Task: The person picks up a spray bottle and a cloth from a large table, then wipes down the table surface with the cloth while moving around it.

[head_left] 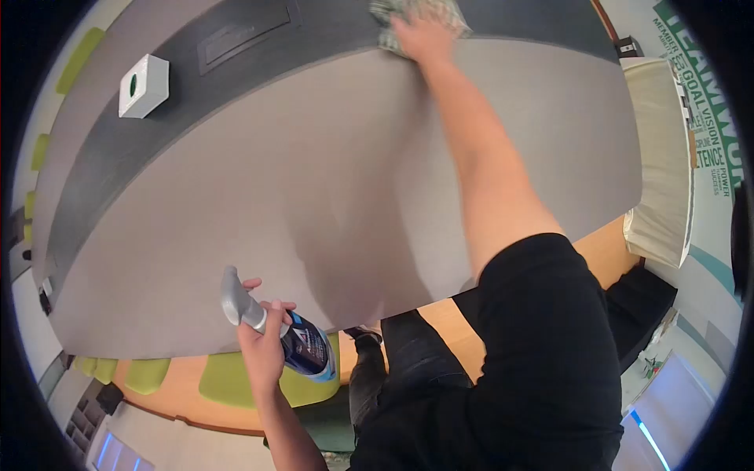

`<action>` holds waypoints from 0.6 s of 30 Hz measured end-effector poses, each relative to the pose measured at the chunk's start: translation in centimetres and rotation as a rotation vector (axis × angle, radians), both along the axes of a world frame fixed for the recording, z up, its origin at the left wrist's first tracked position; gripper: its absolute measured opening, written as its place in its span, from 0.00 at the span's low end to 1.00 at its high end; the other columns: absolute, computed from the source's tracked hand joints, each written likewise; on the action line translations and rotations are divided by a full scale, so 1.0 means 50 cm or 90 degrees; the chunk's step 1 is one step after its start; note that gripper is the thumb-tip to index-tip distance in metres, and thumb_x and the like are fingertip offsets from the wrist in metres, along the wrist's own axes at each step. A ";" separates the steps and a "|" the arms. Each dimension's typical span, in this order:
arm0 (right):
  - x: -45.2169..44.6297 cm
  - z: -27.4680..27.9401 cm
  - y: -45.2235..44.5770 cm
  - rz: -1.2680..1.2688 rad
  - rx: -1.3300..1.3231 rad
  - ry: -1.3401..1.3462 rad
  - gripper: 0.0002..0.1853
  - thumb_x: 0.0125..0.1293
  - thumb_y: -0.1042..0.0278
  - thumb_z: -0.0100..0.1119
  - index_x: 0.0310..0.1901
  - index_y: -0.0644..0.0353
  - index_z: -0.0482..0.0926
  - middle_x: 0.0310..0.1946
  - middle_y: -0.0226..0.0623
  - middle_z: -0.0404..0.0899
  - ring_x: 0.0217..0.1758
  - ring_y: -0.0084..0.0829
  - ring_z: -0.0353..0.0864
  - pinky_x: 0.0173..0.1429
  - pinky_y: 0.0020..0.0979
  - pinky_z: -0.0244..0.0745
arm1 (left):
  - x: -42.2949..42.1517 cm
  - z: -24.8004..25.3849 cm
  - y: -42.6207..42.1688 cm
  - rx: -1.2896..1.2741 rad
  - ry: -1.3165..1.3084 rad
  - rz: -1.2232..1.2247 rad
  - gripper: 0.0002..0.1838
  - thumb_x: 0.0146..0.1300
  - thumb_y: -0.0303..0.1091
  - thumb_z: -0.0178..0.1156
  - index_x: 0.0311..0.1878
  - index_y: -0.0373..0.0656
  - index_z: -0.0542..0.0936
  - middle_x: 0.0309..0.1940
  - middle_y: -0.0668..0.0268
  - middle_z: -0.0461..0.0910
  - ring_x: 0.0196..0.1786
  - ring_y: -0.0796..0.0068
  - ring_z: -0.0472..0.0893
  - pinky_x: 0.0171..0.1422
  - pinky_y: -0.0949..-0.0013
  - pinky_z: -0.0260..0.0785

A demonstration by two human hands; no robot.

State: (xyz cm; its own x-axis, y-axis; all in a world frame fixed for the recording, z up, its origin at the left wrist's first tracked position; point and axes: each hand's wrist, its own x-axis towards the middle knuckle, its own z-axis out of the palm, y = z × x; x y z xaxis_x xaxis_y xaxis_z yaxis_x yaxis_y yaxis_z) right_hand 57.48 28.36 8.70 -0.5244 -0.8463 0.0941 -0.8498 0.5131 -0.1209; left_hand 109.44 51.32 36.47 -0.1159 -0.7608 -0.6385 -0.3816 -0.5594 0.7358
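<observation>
My left hand [265, 337] is closed around the neck of a spray bottle [308, 348] with a grey trigger head and a dark blue label. The bottle is tilted near the table's front edge. My right arm stretches far across the table [236, 212], and my right hand [428, 35] presses a patterned cloth [393, 16] onto the dark strip along the table's middle. The fingers of that hand lie over the cloth, partly cut by the top of the view.
A white tissue box [144, 86] stands on the dark strip at the left, near a flush panel [245, 38]. Green chairs [228, 379] line the front edge. A cream-covered piece of furniture [660, 157] stands beyond the right end, by a wall with lettering.
</observation>
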 end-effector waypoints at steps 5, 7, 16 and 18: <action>-0.156 0.055 0.349 -0.241 0.147 -0.011 0.41 0.86 0.28 0.32 0.84 0.47 0.77 0.97 0.32 0.44 0.98 0.55 0.36 0.90 0.78 0.30 | 0.029 0.021 0.021 -0.029 0.043 0.043 0.24 0.85 0.28 0.59 0.78 0.37 0.66 0.29 0.68 0.78 0.49 0.67 0.89 0.64 0.59 0.78; -0.086 0.064 0.477 -0.295 0.111 0.006 0.40 0.87 0.31 0.36 0.80 0.54 0.80 0.96 0.37 0.47 0.97 0.59 0.39 0.90 0.79 0.33 | 0.040 0.042 0.032 -0.027 0.075 0.067 0.25 0.84 0.26 0.59 0.79 0.38 0.65 0.29 0.69 0.78 0.50 0.69 0.89 0.64 0.60 0.77; 0.489 0.055 0.614 -0.136 0.120 0.024 0.32 0.86 0.38 0.46 0.77 0.48 0.83 0.95 0.42 0.45 0.95 0.67 0.40 0.86 0.85 0.35 | 0.111 0.071 0.098 -0.093 0.155 0.051 0.26 0.84 0.26 0.61 0.79 0.39 0.65 0.30 0.68 0.79 0.49 0.70 0.88 0.63 0.61 0.78; 0.626 0.080 0.624 -0.014 0.111 -0.075 0.31 0.83 0.39 0.53 0.77 0.46 0.84 0.95 0.45 0.44 0.95 0.70 0.38 0.85 0.88 0.34 | 0.132 0.073 0.123 -0.114 0.166 0.032 0.27 0.84 0.29 0.61 0.80 0.38 0.65 0.29 0.68 0.78 0.48 0.68 0.87 0.64 0.59 0.78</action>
